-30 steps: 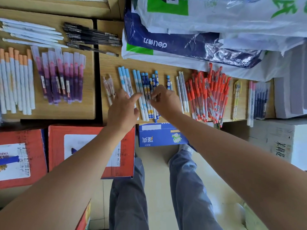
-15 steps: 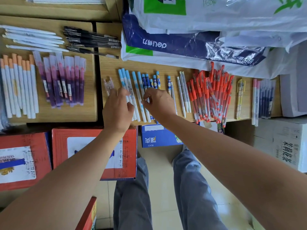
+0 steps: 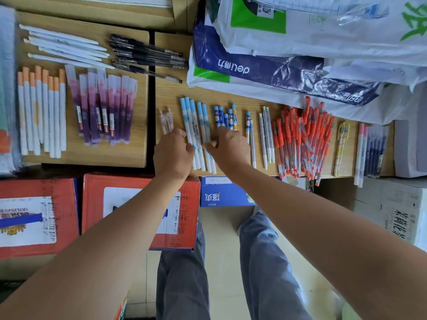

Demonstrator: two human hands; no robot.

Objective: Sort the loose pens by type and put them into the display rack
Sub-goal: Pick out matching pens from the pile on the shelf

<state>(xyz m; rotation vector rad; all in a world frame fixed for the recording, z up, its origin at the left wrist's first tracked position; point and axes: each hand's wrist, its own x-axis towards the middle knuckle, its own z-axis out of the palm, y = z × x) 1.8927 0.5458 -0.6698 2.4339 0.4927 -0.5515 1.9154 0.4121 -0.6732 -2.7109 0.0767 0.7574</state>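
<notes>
Pale wooden desktops fill the upper half of this view from above: a left board (image 3: 138,144) and a right desk (image 3: 231,93), with a dark gap between them. On the left board lie separate groups of white pens (image 3: 64,47), black pens (image 3: 147,54), orange-capped white pens (image 3: 41,112) and purple pens in clear sleeves (image 3: 101,112). The right desk has crumpled plastic bags (image 3: 300,42) heaped along its far side. Nearer the person, a row of light-blue pens (image 3: 193,121) lies lengthwise, with dark-blue patterned pens (image 3: 221,116) just to its right and a loose pile of red pens (image 3: 300,139) further right. The left hand (image 3: 173,153) rests knuckles up against the left side of the light-blue row, and the right hand (image 3: 228,146) touches its right side. Both have bent fingers, and it is unclear whether either is gripping a pen. Below the desk edge stand red cartons (image 3: 92,204) and a blue box (image 3: 221,192). The person's grey trousers (image 3: 182,273) show over a pale floor (image 3: 221,227).
</notes>
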